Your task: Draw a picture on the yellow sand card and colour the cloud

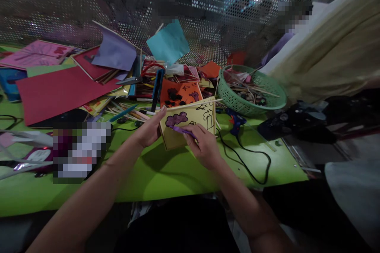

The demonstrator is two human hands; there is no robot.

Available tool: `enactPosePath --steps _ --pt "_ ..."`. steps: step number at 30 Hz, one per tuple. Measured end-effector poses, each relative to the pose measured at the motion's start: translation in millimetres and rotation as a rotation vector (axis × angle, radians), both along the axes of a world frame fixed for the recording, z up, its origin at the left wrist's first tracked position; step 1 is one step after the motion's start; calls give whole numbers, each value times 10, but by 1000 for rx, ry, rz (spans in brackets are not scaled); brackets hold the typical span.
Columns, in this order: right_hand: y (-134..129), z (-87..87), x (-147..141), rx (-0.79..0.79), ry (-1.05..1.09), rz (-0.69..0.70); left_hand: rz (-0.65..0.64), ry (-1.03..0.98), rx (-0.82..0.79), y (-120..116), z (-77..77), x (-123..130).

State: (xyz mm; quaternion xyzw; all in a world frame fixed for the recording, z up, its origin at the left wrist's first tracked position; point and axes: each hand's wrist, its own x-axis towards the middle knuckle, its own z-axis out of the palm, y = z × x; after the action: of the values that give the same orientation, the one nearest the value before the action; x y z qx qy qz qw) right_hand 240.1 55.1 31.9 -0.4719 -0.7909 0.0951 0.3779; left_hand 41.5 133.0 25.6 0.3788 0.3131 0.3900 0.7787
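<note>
My left hand [151, 129] grips the left edge of a yellow card [175, 140], its thumb up along the side. Thin sticks frame the card, which is tilted up above the green table. Black outlines of a tree and a bird are drawn on it, with a cloud shape [177, 119] coloured purple. In my right hand [203, 145] is a purple marker [184, 131], pinched between the fingers, its tip at the lower edge of the cloud. Behind the yellow card leans an orange card [185, 91] with dark drawings, partly hidden.
A green basket [252, 107] of sticks stands at the back right, near a blue glue gun [236, 121] with a black cord. Red-handled scissors [130, 80], a red sheet [65, 91] and coloured papers crowd the back left. A perforated metal screen [118, 4] rises behind the table.
</note>
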Motion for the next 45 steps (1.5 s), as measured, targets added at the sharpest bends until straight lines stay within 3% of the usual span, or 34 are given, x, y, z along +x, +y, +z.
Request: enactPosePath --steps 22,27,33,38,45 --pt "2 47 27 -12 39 -39 48 -43 -25 11 -18 -32" --pt "3 32 41 24 71 -33 10 -9 -4 12 21 -28" --pt "-3 11 133 79 346 -124 100 65 -37 35 57 -62" --pt "66 -4 254 -74 677 -208 132 85 5 100 67 -137" --pt "207 -42 400 -194 866 -186 164 114 47 194 40 -210"
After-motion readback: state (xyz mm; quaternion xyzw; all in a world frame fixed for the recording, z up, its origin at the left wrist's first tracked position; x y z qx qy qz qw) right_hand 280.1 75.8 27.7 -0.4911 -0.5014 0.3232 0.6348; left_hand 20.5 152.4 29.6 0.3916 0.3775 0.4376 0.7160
